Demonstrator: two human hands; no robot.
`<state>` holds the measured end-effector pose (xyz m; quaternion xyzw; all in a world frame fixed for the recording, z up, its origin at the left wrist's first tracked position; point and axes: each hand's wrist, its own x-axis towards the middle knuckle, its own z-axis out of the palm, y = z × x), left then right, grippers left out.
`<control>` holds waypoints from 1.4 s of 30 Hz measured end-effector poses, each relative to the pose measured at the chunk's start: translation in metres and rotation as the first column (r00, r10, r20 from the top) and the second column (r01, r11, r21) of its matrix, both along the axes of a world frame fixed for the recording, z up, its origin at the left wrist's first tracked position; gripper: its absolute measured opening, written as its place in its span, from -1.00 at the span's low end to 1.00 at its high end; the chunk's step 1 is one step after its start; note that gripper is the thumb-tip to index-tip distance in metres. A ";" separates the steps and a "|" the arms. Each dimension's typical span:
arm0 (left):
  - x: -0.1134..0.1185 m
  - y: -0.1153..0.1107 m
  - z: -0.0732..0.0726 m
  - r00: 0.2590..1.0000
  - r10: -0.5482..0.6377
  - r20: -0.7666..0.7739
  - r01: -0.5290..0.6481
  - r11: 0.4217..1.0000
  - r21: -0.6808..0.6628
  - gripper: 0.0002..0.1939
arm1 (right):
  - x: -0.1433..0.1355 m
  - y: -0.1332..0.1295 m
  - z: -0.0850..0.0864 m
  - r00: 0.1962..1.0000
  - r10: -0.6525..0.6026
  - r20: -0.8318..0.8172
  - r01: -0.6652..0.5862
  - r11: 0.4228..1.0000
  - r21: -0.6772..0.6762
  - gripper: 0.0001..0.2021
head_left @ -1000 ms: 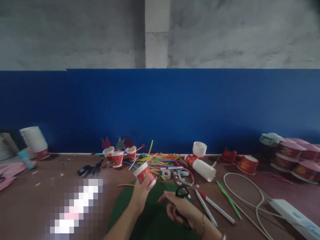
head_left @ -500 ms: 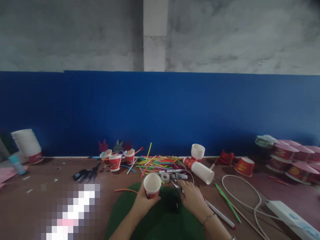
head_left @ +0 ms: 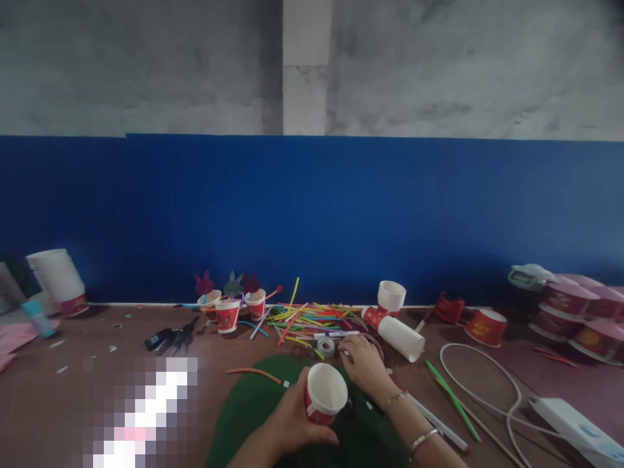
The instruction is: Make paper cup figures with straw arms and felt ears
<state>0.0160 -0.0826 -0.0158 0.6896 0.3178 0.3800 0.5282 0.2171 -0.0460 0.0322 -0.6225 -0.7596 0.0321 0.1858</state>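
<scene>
My left hand point(head_left: 297, 416) is closed around a red-and-white paper cup point(head_left: 327, 389), held upright above the green seat point(head_left: 248, 403), its open mouth towards me. My right hand point(head_left: 363, 364) is down on the tabletop, fingers curled beside a roll of tape point(head_left: 325, 347). Whatever is under those fingers is mostly hidden. A white marker point(head_left: 341, 335) lies just beyond them. Behind is a heap of coloured sticks point(head_left: 305, 317). To its left stand small paper cups point(head_left: 227, 316) with animal-shaped cutouts.
Stacked white cups point(head_left: 398, 338) lie at right of the heap, near an upright cup point(head_left: 391, 296). Farther right are a red tub point(head_left: 486, 326), a white cable point(head_left: 480, 348) and a power strip point(head_left: 575, 426). Black tools point(head_left: 170, 338) lie left. A blue wall panel point(head_left: 312, 214) backs the table.
My left hand has brought the cup nearer to me and to the right. My right hand has shifted slightly forward; the scissors and a white tube beside it are now covered or out of sight.
</scene>
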 end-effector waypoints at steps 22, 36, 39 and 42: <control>-0.018 0.023 0.017 0.508 0.808 0.299 -0.796 0.573 -0.195 -0.43 | -0.014 0.010 -0.011 0.994 0.098 -0.046 -0.099 0.995 -0.019 -0.60; -0.024 0.027 0.013 0.464 0.855 0.231 -0.842 0.507 -0.184 -0.44 | 0.003 0.020 -0.015 0.984 -0.139 0.110 0.140 0.990 -0.001 -0.58; -0.022 0.025 0.015 0.486 0.849 0.208 -0.833 0.522 -0.183 -0.45 | 0.000 0.011 -0.014 0.993 -0.046 0.113 0.048 0.999 -0.011 -0.63; -0.019 0.024 0.017 0.520 0.824 0.227 -0.814 0.558 -0.163 -0.44 | -0.008 -0.001 -0.013 0.991 0.109 0.081 -0.108 0.994 -0.016 -0.63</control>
